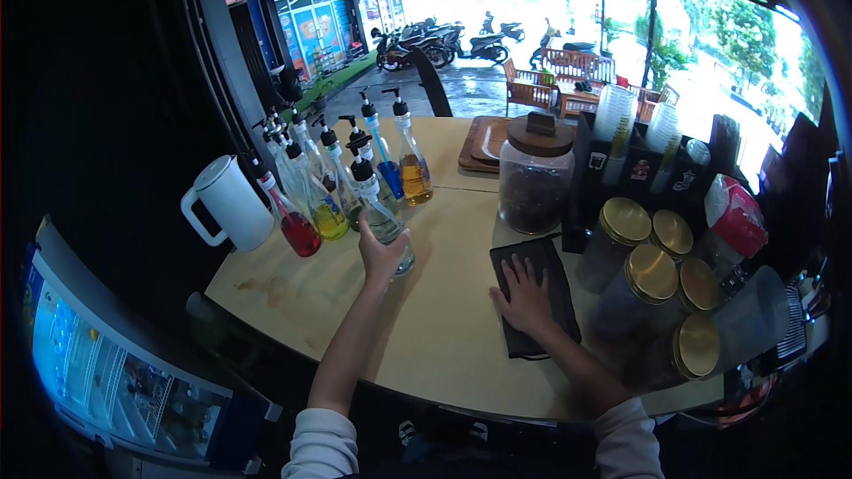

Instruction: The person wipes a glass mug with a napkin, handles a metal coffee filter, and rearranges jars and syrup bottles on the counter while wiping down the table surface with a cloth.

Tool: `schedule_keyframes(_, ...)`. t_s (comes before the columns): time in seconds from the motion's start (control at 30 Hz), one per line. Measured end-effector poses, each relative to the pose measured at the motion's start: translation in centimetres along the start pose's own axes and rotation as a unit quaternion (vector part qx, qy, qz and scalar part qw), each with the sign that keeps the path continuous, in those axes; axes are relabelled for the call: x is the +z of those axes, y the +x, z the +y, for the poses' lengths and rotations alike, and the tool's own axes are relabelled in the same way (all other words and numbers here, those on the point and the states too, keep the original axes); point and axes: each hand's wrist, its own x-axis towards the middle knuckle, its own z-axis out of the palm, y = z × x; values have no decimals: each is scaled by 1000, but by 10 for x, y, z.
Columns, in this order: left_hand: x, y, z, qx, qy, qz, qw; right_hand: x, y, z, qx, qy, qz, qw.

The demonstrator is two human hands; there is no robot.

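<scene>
My left hand (383,253) is wrapped round the lower part of a clear syrup pump bottle (383,217) with a black pump top, upright on the table. Behind it and to its left stand several more pump bottles, among them one with red syrup (299,232), one with yellow (330,220), one with blue (390,179) and one with amber (414,184). My right hand (527,298) lies flat, fingers spread, on a flat black item (557,310), perhaps a folded cloth or a pouch; I cannot tell which.
A white pitcher (232,208) stands at the left table edge. On the right are a wooden-lidded glass jar (535,182), several gold-lidded jars (650,272) and a black organizer (632,164) with plastic cups. A wooden tray (479,144) lies at the back. A lit display fridge (115,372) is lower left.
</scene>
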Motion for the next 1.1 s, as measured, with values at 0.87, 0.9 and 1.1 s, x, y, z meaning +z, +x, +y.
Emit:
schedule_keyframes(0.87,232,73,99,143,-88,-160,973,-2,-3,27,-35,71,41,996)
schedule_keyframes(0.9,233,75,97,137,-83,-161,974,-2,-2,27,-37,74,44,996)
schedule_keyframes(1.1,214,67,100,167,-57,-145,974,-2,-2,29,-37,84,45,995)
